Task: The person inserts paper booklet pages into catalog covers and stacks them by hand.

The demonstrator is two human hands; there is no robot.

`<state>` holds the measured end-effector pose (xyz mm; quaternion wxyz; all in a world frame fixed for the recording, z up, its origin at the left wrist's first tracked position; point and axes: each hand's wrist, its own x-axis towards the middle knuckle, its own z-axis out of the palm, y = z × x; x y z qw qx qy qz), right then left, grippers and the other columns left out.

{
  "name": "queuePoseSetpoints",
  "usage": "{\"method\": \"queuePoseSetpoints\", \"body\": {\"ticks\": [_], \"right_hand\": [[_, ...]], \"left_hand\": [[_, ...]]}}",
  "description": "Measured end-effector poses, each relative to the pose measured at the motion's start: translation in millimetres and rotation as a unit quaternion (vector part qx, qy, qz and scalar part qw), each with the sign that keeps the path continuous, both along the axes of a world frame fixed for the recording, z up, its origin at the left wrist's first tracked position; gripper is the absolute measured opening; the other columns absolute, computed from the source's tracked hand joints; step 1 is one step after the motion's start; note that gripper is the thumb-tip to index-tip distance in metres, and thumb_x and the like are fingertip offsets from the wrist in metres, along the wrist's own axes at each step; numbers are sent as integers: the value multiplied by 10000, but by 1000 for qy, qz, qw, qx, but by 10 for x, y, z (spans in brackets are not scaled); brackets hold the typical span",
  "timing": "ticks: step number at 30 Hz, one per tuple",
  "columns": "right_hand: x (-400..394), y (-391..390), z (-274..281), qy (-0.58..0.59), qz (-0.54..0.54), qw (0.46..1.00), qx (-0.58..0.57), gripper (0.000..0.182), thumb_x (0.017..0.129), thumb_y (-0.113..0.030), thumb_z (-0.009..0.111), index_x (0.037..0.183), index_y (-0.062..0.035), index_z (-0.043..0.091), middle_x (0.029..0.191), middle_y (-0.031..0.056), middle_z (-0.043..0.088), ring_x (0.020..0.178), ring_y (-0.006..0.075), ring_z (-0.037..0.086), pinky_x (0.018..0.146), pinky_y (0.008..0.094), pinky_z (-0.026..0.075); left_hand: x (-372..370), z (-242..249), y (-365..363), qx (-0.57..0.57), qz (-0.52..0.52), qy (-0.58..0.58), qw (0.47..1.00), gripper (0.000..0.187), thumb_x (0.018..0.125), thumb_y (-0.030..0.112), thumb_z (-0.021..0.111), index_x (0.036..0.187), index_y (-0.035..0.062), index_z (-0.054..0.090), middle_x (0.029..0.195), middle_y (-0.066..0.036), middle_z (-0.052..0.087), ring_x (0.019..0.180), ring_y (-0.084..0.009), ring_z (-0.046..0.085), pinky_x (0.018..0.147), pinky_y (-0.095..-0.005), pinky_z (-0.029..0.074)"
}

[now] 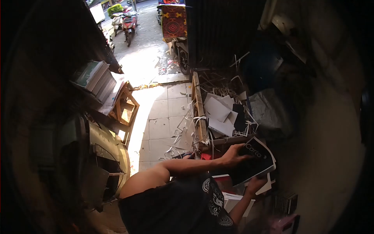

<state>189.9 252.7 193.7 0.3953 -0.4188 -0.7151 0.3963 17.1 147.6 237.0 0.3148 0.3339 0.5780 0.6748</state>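
A black soft-covered book (243, 165) with "Carta" printed on its cover lies tilted between my two hands, its white page edges showing along the right and bottom sides. My left hand (233, 156) is closed on its upper left edge, thumb over the cover. Along the lower edge, my right hand (257, 185) grips the same book from beneath. Under and around the book sit white papers (237, 202) and a red-edged item (224, 179), partly covered by my arms and shirt.
Beyond my hands stands a wooden-framed bin (199, 113) holding white sheets (218, 109) and paper strips. Thick stacked books (93, 80) rest on a wooden stand (126, 103) at left. Paper scraps litter the tiled floor (157, 128). Motorbikes (129, 25) are parked outside the doorway.
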Motion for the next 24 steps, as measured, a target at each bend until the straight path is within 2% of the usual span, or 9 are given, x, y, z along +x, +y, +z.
{"method": "queuePoseSetpoints", "body": {"ticks": [2, 5, 11, 14, 15, 17, 19, 23, 24], "right_hand": [[-97, -142, 184, -101, -59, 993, 24, 273, 828, -49, 631, 1057, 97, 606, 1025, 249, 659, 967, 367, 649, 825, 411, 503], [-182, -182, 279, -40, -35, 972, 231, 508, 826, -25, 601, 1313, 43, 474, 1281, 254, 537, 1176, 384, 545, 993, 425, 431], [-144, -316, 520, 13, -73, 972, 223, 431, 784, -121, 741, 1159, 34, 597, 1170, 221, 612, 1092, 333, 609, 910, 401, 485], [113, -256, 469, 76, 52, 995, 41, 423, 739, -135, 776, 1093, 30, 614, 1032, 183, 663, 1003, 285, 647, 856, 367, 504], [231, -119, 399, 91, 116, 989, -4, 417, 728, -136, 780, 1077, 25, 617, 982, 171, 671, 965, 272, 656, 829, 352, 512], [344, -94, 541, 187, 225, 940, -173, 425, 716, -128, 754, 1092, 10, 613, 1038, 152, 653, 973, 258, 612, 876, 373, 463], [370, -30, 138, 19, 218, 974, -63, 443, 717, -157, 737, 1115, -12, 608, 1107, 155, 615, 1031, 273, 551, 948, 409, 377], [415, -156, -193, 132, 189, 970, -79, 467, 727, -206, 715, 1156, -63, 599, 1167, 174, 554, 1087, 360, 461, 1000, 470, 272], [416, -60, -95, 78, 204, 975, -45, 443, 745, -173, 696, 1156, -43, 593, 1159, 178, 565, 1081, 361, 494, 979, 475, 322]], "left_hand": [[146, -77, 139, 42, 55, -45, 997, 352, 809, 46, 711, 1137, -16, 600, 1044, -92, 686, 974, -138, 619, 885, -292, 488], [192, -120, 253, 41, 99, 6, 994, 302, 826, 43, 689, 1113, -14, 613, 999, -98, 694, 914, -140, 645, 814, -286, 515], [281, -16, 118, 49, 135, 6, 990, 258, 802, 65, 730, 1036, -9, 650, 917, -82, 703, 821, -128, 651, 758, -270, 519], [124, -87, -89, 24, -14, -11, 1000, 269, 817, 71, 711, 1061, -18, 643, 943, -83, 703, 844, -138, 650, 774, -278, 514], [-76, -182, -197, 20, -150, -13, 988, 438, 885, 224, 651, 1230, -25, 547, 1125, -135, 649, 982, -182, 634, 844, -311, 513], [-299, -107, -155, 34, -278, -366, 888, 596, 902, 361, 594, 1326, -26, 434, 1240, -164, 568, 1084, -214, 592, 897, -342, 503], [-314, -122, 81, 38, -366, -473, 801, 744, 897, 484, 548, 1397, -22, 330, 1328, -187, 492, 1161, -239, 553, 939, -371, 493], [-285, -469, 611, 31, -491, -337, 802, 804, 876, 517, 564, 1411, -25, 307, 1364, -195, 460, 1182, -242, 541, 948, -380, 491], [-536, -713, 689, 21, -493, -123, 861, 674, 880, 415, 601, 1340, -36, 404, 1293, -179, 527, 1125, -224, 575, 920, -355, 501]]}}
